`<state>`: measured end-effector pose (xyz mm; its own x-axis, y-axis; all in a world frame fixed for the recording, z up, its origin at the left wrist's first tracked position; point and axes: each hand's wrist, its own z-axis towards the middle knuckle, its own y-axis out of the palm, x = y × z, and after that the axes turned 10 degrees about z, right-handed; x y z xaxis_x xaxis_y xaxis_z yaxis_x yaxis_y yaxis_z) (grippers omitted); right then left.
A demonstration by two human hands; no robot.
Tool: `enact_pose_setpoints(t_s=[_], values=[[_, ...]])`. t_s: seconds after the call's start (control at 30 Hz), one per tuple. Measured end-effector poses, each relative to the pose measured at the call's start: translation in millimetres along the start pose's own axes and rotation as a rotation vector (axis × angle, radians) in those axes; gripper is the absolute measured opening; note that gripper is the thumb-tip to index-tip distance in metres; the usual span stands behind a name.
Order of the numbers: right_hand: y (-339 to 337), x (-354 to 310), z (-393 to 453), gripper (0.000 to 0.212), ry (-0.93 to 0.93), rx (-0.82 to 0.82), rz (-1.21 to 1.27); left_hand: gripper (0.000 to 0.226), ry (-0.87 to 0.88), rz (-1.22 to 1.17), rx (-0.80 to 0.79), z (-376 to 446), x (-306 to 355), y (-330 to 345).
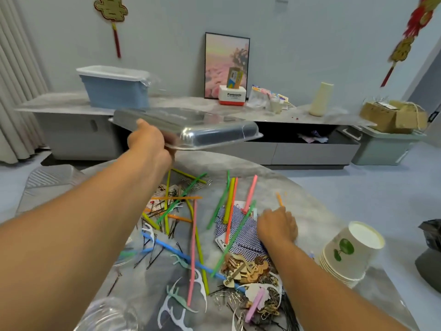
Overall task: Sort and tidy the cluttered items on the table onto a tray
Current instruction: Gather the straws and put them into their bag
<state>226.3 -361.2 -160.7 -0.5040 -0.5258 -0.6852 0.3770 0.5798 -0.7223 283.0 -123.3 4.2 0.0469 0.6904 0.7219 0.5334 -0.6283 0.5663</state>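
My left hand (150, 139) gripped the metal tray (191, 126) in the air past the table (322, 206). My right hand (278, 225) lay fingers-down on the cards (241, 225); its grip was hidden. Straws (193, 249), clips and picks lay unsorted, so I judged sorting barely begun.

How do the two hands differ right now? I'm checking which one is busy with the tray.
The left hand is raised above the table's far edge, gripping the metal tray by its near rim; the right hand is low, on the blue-backed playing cards. The left hand carries a load in the air; the right lifts nothing visible. Both arms are bare and reach forward.
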Motion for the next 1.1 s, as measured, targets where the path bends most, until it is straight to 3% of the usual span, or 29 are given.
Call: enact_pose_setpoints(t_s=[0.13, 0.3, 0.5, 0.7, 0.77, 0.83, 0.9, 1.0, 1.1], values=[[20.8, -29.7, 16.5, 0.069, -0.172, -0.177, 0.045, 0.028, 0.021, 0.013, -0.052, 8.8, 11.4, -0.5], [53.2, -59.7, 16.6, 0.056, -0.392, -0.387, -0.027, 0.026, -0.006, 0.009, -0.108, 24.8, 7.6, -3.5], [82.2, -72.3, -16.0, 0.062, -0.766, -0.526, -0.287, 0.028, -0.018, 0.067, -0.13, 23.6, -1.4, -8.3], [77.5, -73.2, -63.8, 0.055, -0.887, -0.696, -0.291, 0.039, -0.04, 0.299, -0.156, 24.5, -20.0, -20.0], [65.8, -73.3, -81.0, 0.044, -0.846, -0.673, -0.221, 0.042, -0.057, 0.326, -0.148, 25.8, -34.7, -22.3], [49.2, -69.5, -95.9, 0.033, -0.819, -0.54, -0.207, 0.042, -0.049, 0.37, -0.119, 25.6, -53.2, -23.9], [27.2, -62.6, -105.7, 0.026, -0.65, -0.493, -0.112, 0.039, -0.024, 0.433, -0.074, 23.9, -72.7, -25.5], [-11.2, -50.5, -110.2, 0.018, -0.145, -0.508, 0.457, 0.046, -0.081, 0.471, -0.094, 20.6, -104.9, -23.3], [-38.5, -42.5, -107.2, 0.014, 0.232, -0.508, 1.264, 0.053, -0.135, 0.503, -0.115, 16.8, -132.0, -17.0]])
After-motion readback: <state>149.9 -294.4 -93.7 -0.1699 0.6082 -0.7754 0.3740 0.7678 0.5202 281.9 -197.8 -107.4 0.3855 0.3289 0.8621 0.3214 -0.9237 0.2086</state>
